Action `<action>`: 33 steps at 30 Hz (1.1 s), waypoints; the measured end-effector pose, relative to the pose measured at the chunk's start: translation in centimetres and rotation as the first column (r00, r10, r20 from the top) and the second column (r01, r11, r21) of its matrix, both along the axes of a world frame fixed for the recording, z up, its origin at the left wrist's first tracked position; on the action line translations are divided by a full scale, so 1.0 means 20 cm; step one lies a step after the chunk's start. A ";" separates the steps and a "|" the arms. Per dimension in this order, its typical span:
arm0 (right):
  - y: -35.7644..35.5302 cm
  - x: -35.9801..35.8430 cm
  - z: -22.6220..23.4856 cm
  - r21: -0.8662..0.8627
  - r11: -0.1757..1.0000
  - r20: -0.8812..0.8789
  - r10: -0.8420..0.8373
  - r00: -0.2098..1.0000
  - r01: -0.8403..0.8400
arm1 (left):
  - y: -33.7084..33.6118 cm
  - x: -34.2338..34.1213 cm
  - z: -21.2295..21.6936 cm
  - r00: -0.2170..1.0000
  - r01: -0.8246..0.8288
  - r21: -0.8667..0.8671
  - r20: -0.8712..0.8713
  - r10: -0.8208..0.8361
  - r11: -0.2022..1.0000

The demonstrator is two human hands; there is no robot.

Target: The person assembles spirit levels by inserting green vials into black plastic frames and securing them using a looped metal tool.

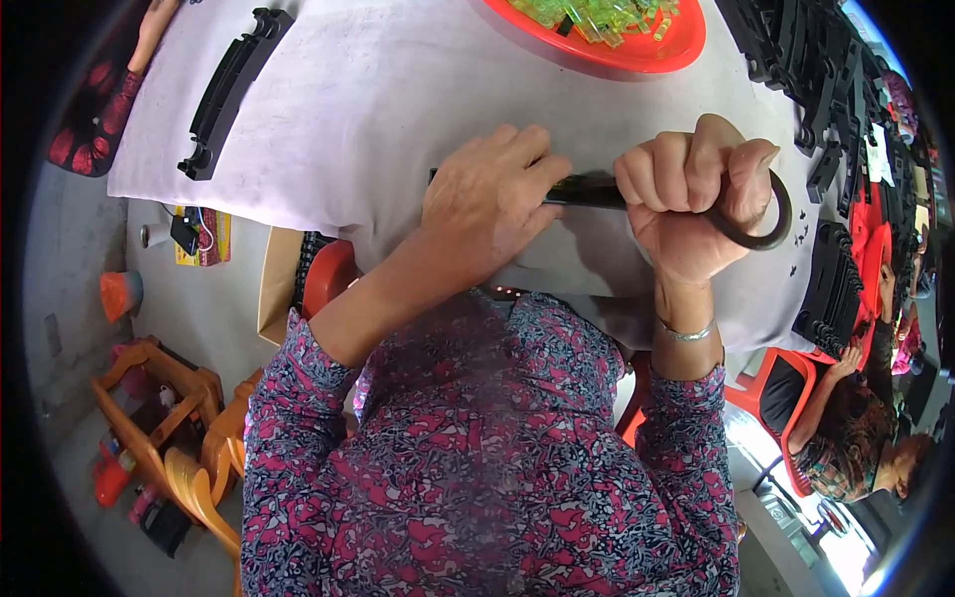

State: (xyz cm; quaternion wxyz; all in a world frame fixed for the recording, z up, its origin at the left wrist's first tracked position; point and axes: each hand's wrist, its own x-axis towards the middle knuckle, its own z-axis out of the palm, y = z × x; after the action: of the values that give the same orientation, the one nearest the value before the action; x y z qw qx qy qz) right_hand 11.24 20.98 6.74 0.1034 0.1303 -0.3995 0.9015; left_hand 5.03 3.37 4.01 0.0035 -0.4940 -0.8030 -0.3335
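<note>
My right hand is closed around a dark tool with a large ring-shaped handle. The tool's kind is not clear. From that fist a dark, narrow shaft runs left to the fingertips of my left hand. My left hand is curled palm down over a black piece, mostly hidden beneath it. A small yellow-green bit shows at the left fingertips, where the shaft and the black piece meet. Both hands are just above the near part of the cloth-covered table.
A red bowl of translucent yellow-green pieces stands at the far side. One long black plastic part lies at left; many similar black parts are piled at right. Other people sit at the left and right edges, near a red chair.
</note>
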 end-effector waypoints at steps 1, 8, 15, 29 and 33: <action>-0.01 0.00 0.00 -0.008 1.000 -0.004 -0.020 1.000 0.020 | 0.00 0.00 0.00 1.000 -0.002 0.005 -0.005 0.002 1.000; -0.09 0.03 0.07 0.346 0.929 0.062 -0.160 0.985 0.129 | -0.01 -0.01 -0.01 1.000 -0.007 0.007 -0.009 0.007 1.000; -0.13 0.00 0.09 0.225 0.966 0.134 -0.160 0.978 0.127 | -0.04 -0.01 0.00 0.997 0.013 0.054 0.069 -0.016 0.998; -0.15 -0.05 0.07 0.119 0.990 0.134 -0.087 0.987 0.071 | -0.02 -0.04 0.00 0.999 0.025 0.079 0.040 -0.028 0.997; -0.18 -0.05 0.09 0.389 0.906 0.115 -0.228 0.967 0.167 | -0.03 -0.03 -0.02 0.997 0.041 0.108 0.065 -0.048 0.993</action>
State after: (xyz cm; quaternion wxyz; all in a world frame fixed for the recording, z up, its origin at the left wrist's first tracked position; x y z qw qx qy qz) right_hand 10.19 17.40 8.52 0.1354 0.0346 -0.5830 0.8003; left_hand 4.43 2.78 3.64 -0.0046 -0.4992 -0.7724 -0.3925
